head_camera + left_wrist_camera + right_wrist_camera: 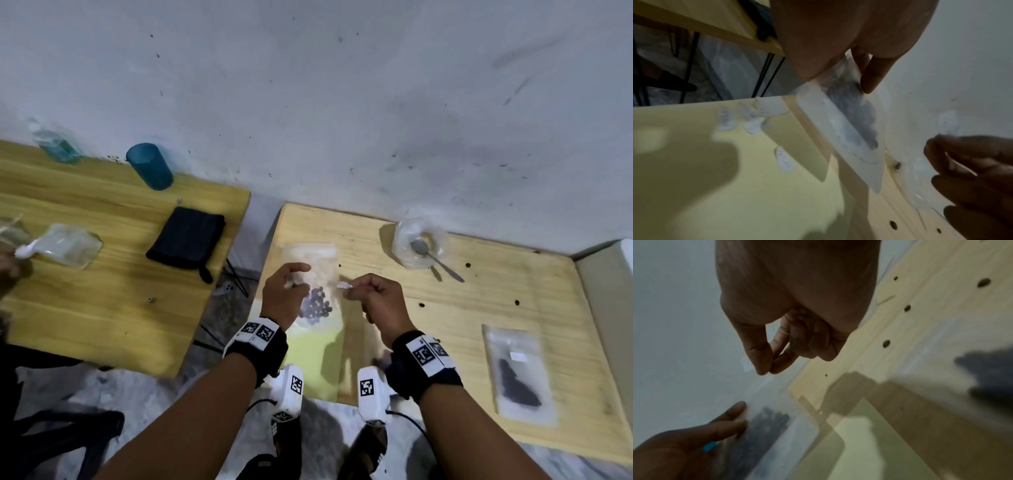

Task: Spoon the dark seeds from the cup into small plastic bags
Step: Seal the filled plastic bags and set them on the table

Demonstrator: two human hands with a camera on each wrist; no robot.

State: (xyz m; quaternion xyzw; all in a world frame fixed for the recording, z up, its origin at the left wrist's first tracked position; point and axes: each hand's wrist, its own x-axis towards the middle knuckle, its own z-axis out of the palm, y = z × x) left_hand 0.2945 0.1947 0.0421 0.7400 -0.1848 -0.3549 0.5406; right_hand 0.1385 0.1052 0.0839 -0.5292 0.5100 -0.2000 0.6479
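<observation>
**Seed bag held up, cup and spoon beyond the right hand**

A small clear plastic bag [317, 291] with a cluster of dark seeds [317, 305] in its lower half hangs upright, pinched by the left hand [286, 294]. Beyond the right hand [376, 301] stands the clear plastic cup [419, 243], a metal spoon [435, 258] leaning in it. A second bag [520, 373] with dark seeds lies flat to the right of that hand.

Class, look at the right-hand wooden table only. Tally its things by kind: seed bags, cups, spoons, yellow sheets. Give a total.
Seed bags: 2, one held up in the left hand, one lying flat
Clear cups: 1
Spoons: 1
Yellow sheets: 1
Total: 5
</observation>
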